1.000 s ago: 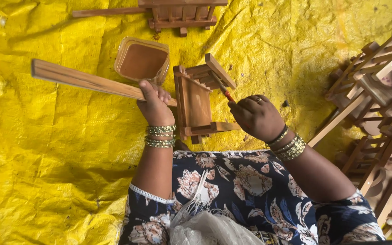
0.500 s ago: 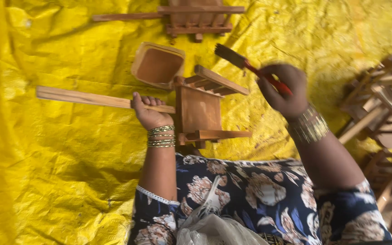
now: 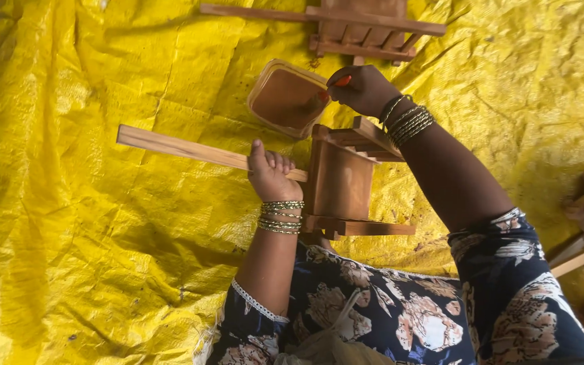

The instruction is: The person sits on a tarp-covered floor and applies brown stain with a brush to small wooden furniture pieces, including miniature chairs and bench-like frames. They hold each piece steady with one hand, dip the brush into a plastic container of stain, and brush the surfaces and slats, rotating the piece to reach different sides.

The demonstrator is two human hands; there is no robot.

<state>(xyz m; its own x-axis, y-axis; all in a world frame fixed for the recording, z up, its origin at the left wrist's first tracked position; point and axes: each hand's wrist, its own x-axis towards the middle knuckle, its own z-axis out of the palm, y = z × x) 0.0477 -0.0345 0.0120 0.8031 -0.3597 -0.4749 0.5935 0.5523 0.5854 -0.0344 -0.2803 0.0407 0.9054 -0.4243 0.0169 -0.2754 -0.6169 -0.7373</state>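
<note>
The left hand [image 3: 273, 177] grasps the wooden chair's [image 3: 341, 177] long slat; the right hand [image 3: 361, 89] grips a red brush handle [image 3: 343, 81] over the stain tub [image 3: 286, 98].

tub [image 3: 285, 100] behind wooden frame [image 3: 341, 179]; both on tarp [image 3: 69, 203]

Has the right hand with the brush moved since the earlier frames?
Yes. The right hand moved from the wooden chair to the brown-filled tub.

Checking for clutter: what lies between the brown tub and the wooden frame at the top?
In the head view, only bare yellow tarp separates the brown tub from the wooden frame.
</note>
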